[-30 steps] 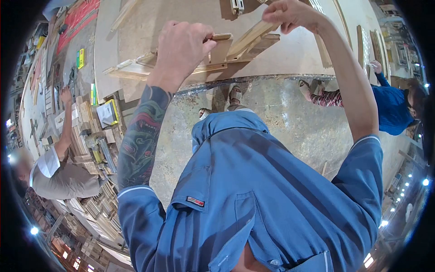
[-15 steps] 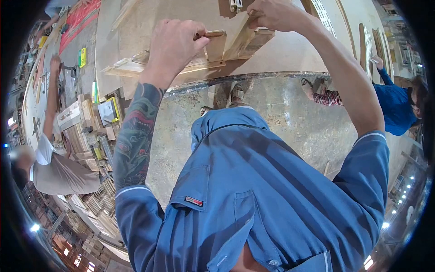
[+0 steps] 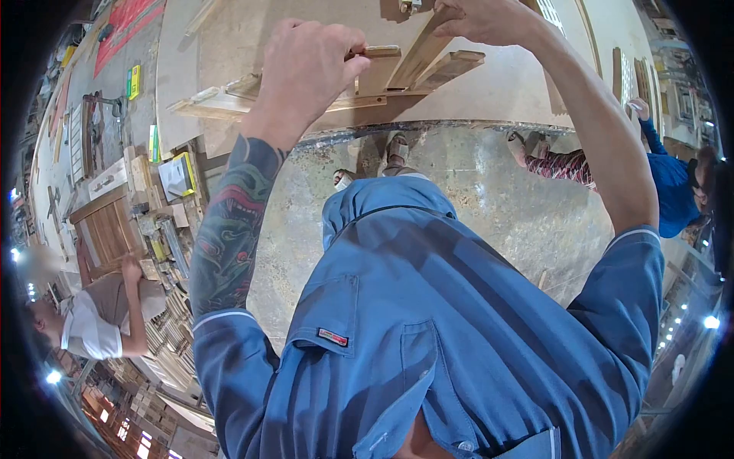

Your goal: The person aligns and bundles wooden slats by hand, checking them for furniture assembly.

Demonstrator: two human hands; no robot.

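Since the earlier frame, both hands sit slightly lower on the wooden frame (image 3: 359, 96), which lies on the workbench (image 3: 489, 88). Left hand (image 3: 310, 65) pinches a short upright slat (image 3: 380, 69). Right hand (image 3: 489, 19) grips a slanted slat (image 3: 420, 57).

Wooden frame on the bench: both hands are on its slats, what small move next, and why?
Probably press the short upright slat down into the long rail: the left hand pinches its top, while the right hand steadies the angled slat.

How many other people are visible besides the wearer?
2: one person in a grey-white shirt at lower left, one person in blue at right edge. Others may be hidden.
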